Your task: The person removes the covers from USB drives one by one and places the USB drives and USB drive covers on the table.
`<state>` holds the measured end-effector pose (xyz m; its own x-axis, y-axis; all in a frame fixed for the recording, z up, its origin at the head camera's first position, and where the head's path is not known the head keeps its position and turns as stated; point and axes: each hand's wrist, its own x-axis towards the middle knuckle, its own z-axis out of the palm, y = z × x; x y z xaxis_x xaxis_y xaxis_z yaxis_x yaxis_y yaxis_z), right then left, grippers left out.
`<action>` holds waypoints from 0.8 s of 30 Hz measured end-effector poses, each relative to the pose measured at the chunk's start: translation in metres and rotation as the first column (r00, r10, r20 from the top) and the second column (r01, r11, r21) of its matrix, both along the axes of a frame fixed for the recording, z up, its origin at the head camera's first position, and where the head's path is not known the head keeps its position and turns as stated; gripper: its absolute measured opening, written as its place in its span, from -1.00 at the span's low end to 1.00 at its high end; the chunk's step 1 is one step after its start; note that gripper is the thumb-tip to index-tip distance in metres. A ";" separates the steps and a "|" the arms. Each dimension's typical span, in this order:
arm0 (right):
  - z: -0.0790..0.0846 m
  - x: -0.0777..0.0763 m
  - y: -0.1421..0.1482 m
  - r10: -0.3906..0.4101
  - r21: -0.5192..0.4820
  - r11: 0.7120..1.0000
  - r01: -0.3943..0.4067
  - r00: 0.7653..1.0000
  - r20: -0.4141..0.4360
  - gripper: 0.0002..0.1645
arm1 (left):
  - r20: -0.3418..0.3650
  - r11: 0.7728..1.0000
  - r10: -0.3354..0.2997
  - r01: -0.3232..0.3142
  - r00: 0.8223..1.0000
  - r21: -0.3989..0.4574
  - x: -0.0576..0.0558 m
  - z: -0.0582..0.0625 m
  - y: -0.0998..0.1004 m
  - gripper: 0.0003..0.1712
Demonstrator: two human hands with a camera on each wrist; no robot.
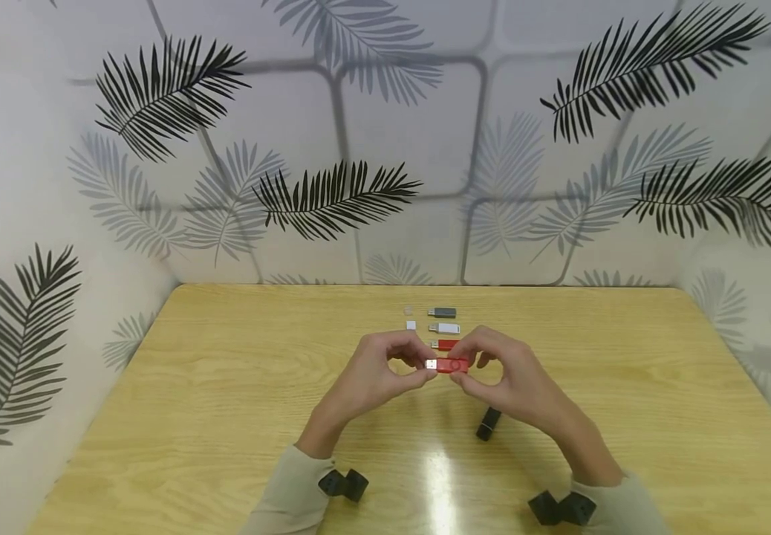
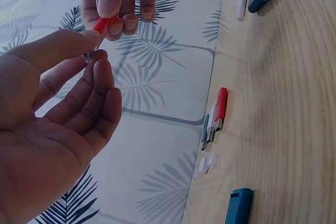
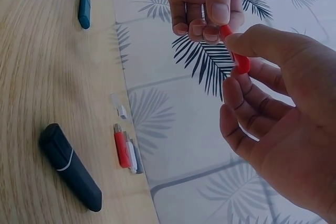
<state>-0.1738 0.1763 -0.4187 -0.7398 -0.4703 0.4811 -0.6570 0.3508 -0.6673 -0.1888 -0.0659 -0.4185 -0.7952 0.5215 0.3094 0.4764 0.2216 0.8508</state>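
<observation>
Starting at the left of my head view, I see a pale sleeve (image 1: 285, 490) with a black block (image 1: 343, 485) at its cuff, above a wood-grain table (image 1: 212, 371). The left hand (image 1: 375, 371) pinches the metal-plug end of a red USB stick (image 1: 451, 365), thumb against fingertips. A teal piece (image 2: 240, 206) lies on the tabletop on this side; I catch it only through the wrist cameras.

Next I find a clear cap (image 1: 408, 310) and, just nearer me, a white cap (image 1: 411, 325). To their right three sticks lie in a row: grey (image 1: 444, 313) farthest, then white (image 1: 447, 328), then a second red one (image 1: 449, 345), partly hidden by a hand. The held stick is raised off the table, level between both hands.

A black stick (image 1: 489, 424) with a pale band lies at a slant, its far end behind the right hand (image 1: 509, 368), which grasps the held stick's plugless end. My left wrist view adds a slim white piece (image 2: 242, 2) beside the black one.
</observation>
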 end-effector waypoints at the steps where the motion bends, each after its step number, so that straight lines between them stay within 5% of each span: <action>1: 0.001 0.000 0.000 0.002 -0.001 1.000 -0.002 1.000 -0.004 -0.70 | 0.000 1.000 -0.003 0.003 1.000 0.003 0.000 0.000 0.000 -0.87; 11: 0.008 0.002 0.002 0.009 0.007 1.000 -0.009 0.999 -0.047 -0.68 | -0.009 0.998 -0.033 0.033 0.999 0.051 0.000 0.004 -0.005 -0.89; 19: 0.018 0.003 0.024 -0.040 -0.002 0.999 0.040 0.992 -0.116 -0.55 | 0.007 0.992 0.046 -0.047 0.999 0.116 -0.006 0.007 -0.034 -0.84; 24: 0.017 0.001 0.025 -0.060 0.010 0.998 0.062 0.993 -0.097 -0.62 | 0.005 0.994 0.049 -0.049 0.999 0.100 -0.010 0.003 -0.033 -0.84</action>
<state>-0.1728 0.2010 -0.4020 -0.7175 -0.4324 0.5462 -0.6955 0.4003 -0.5967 -0.1986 -0.0990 -0.4158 -0.8196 0.4487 0.3562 0.4653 0.1585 0.8708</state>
